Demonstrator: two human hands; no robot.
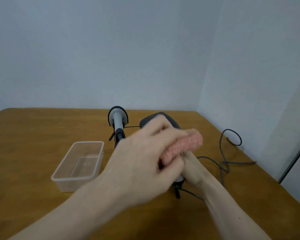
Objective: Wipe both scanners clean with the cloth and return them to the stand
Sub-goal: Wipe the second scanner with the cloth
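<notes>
Wooden table point(33, 135) against pale walls. Left hand point(145, 161), blurred, grips pink cloth point(182, 146), pressed onto dark scanner point(156, 118). Right hand point(192, 170) beneath, apparently wrapped round that scanner's handle. Second scanner point(118, 118) upright in stand point(112, 135) behind. Clear plastic tub point(62, 170) at left; grey cable point(229, 153) coiled at right.

A person's left hand point(145, 163) presses a pink cloth point(182, 146) against a dark scanner point(156, 118) gripped by the right hand point(192, 168), beside a second scanner point(118, 120) and a clear plastic container point(80, 165) on a wooden table point(33, 135).
</notes>
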